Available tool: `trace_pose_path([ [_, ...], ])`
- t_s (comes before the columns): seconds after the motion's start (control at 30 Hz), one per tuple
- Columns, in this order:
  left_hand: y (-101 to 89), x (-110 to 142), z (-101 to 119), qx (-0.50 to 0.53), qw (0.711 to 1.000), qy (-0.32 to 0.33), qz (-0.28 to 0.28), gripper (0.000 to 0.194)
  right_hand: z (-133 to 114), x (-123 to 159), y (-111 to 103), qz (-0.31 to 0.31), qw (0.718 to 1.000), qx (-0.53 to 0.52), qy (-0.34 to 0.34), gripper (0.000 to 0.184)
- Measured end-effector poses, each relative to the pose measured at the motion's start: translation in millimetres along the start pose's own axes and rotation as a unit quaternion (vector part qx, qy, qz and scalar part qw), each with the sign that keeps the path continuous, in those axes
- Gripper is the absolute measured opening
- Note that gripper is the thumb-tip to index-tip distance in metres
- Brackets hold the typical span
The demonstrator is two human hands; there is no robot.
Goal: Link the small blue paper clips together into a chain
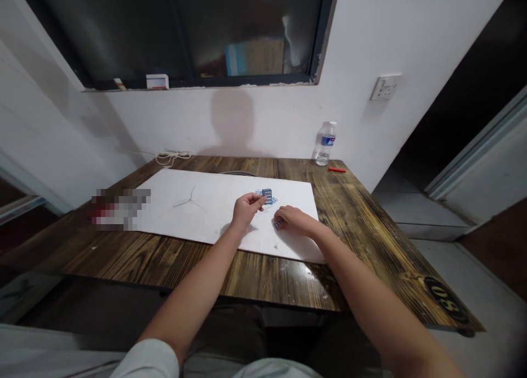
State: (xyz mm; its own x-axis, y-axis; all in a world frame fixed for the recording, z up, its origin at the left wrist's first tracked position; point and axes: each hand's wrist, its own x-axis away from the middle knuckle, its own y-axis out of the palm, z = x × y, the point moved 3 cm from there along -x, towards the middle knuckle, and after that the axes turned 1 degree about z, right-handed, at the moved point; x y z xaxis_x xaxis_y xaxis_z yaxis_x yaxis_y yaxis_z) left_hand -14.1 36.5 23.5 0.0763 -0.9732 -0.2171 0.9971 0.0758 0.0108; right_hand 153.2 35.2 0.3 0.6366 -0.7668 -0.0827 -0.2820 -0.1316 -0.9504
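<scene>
One left hand (246, 210) and one right hand (293, 220) show, with several blue pieces (267, 195), too small and overlapped to count. There are one table (164, 260), one board (164, 213), one bottle (326, 144), one red stick (337, 170), one cord (175, 156), one socket (386, 87), one window (123, 32) and one white box (157, 81).

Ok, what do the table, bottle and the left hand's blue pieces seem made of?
Table: wood, dark and seemingly varnished; bold grain and a bright glare show.
Bottle: probably smooth plastic; its body is clear and shiny.
Blue pieces: perhaps plastic or coated metal, finish unclear; too small here to tell.
</scene>
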Motion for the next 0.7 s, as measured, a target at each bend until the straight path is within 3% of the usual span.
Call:
trace_pose_path([
  [0.23,0.3,1.0,1.1,0.002,1.000,-0.004,0.000,0.031,4.4,0.3,6.5,-0.009,0.999,0.028,0.027,0.019],
  [0.43,-0.4,-0.2,0.1,0.002,1.000,-0.001,0.001,0.031,0.8,6.8,1.2,0.034,0.998,0.050,0.013,0.015],
  [0.7,-1.2,-1.1,-0.5,0.002,1.000,0.001,0.000,0.031,5.1,8.1,1.2,0.060,0.997,-0.028,0.041,0.007],
])
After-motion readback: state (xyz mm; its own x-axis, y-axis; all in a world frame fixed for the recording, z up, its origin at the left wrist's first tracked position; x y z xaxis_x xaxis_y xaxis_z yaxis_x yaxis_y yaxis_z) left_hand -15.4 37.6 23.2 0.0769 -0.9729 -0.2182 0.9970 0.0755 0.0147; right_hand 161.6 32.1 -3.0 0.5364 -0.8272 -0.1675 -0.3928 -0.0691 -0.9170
